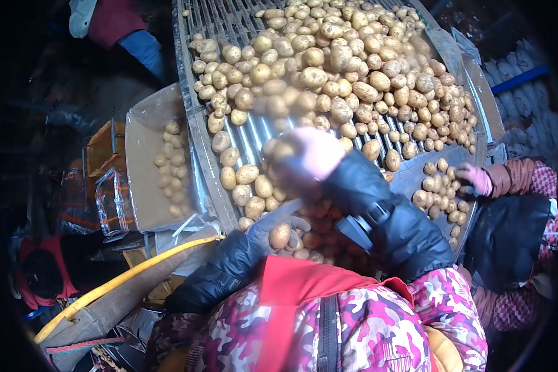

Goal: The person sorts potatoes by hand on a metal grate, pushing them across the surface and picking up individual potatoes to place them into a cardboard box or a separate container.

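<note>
A roller conveyor [198, 133] carries a thick heap of yellow potatoes [353, 74]. My left hand [268, 224], in a grey glove, is at the conveyor's near end, closed around one potato [280, 236]. My right hand [313, 155], in a pink glove with a black sleeve, is blurred with motion. It reaches over the loose potatoes in the middle of the rollers. A potato or two sit at its fingertips, but the blur hides whether it grips them.
A plastic-lined cardboard box [144, 186] with some potatoes stands left of the conveyor. A yellow hose [124, 279] runs below it. Another person's pink-gloved hand [477, 178] rests among potatoes at the right. Someone else stands at top left [115, 22].
</note>
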Available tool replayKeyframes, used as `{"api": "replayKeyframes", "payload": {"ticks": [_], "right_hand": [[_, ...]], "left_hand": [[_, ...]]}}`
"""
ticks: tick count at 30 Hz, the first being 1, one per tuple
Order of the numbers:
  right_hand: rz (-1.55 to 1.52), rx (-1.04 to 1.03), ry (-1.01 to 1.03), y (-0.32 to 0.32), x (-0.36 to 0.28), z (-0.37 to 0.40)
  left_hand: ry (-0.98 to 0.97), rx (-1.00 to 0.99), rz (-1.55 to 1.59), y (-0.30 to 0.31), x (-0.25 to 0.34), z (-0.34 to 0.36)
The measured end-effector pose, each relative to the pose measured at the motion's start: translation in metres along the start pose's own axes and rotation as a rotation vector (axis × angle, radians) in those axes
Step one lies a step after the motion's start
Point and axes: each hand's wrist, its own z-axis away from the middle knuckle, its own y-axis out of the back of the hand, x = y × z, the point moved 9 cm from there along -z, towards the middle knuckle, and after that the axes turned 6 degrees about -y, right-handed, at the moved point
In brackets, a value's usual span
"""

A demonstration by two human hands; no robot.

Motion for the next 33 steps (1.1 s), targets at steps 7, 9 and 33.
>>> {"api": "replayKeyframes", "payload": {"ticks": [7, 9, 33], "right_hand": [[0.072, -0.035, 0.036, 0.032, -0.004, 0.042], [0.160, 0.447, 0.079, 0.086, 0.011, -0.001], [-0.056, 0.171, -0.030, 0.019, 0.039, 0.095]], "left_hand": [[-0.018, 0.116, 0.176, -0.036, 0.020, 0.007], [0.015, 0.134, 0.322, -0.043, 0.027, 0.012], [-0.203, 0.151, 0.565, -0.044, 0.037, 0.020]]}}
